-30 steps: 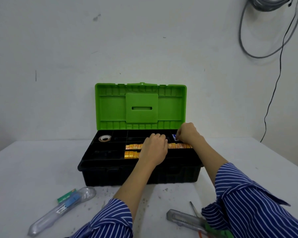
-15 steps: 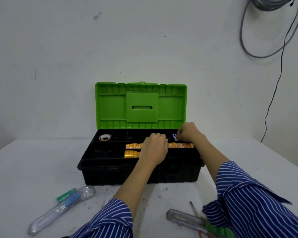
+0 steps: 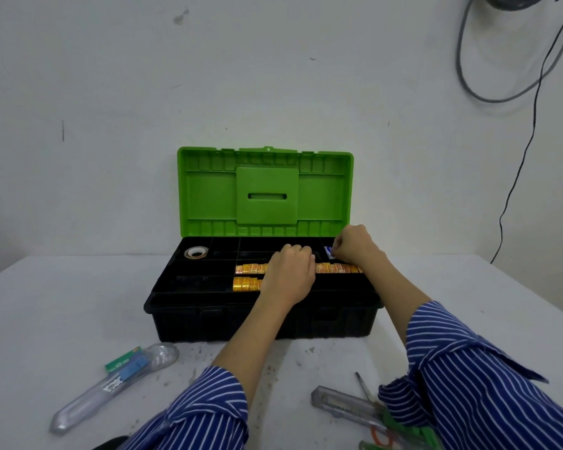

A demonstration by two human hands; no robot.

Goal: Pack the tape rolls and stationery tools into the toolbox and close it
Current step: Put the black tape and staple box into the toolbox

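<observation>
Hardly anything had shifted since the earlier frames: your right hand (image 3: pixel 355 246) had stayed at the back right compartment and your left hand (image 3: pixel 290 274) had kept to the middle of the tray; only the view had drifted a little. Your right fingers were curled, pinching a small blue and white item (image 3: pixel 329 252), perhaps a packet, though it was too small to tell; your left fingers were bent over the rows of yellow tape rolls (image 3: pixel 249 269), and I cannot tell whether they gripped one. The toolbox (image 3: pixel 208 319) sat on the white table (image 3: pixel 46 303) against the wall, its green lid (image 3: pixel 208 196) upright; a clear tape roll (image 3: pixel 195 253) lay in the back left compartment. On the table before the box lay a packaged cutter (image 3: pixel 111 384) to your left and a clear utility knife (image 3: pixel 342 405) to your right, beside green-handled scissors (image 3: pixel 400 423) partly under your sleeve.
</observation>
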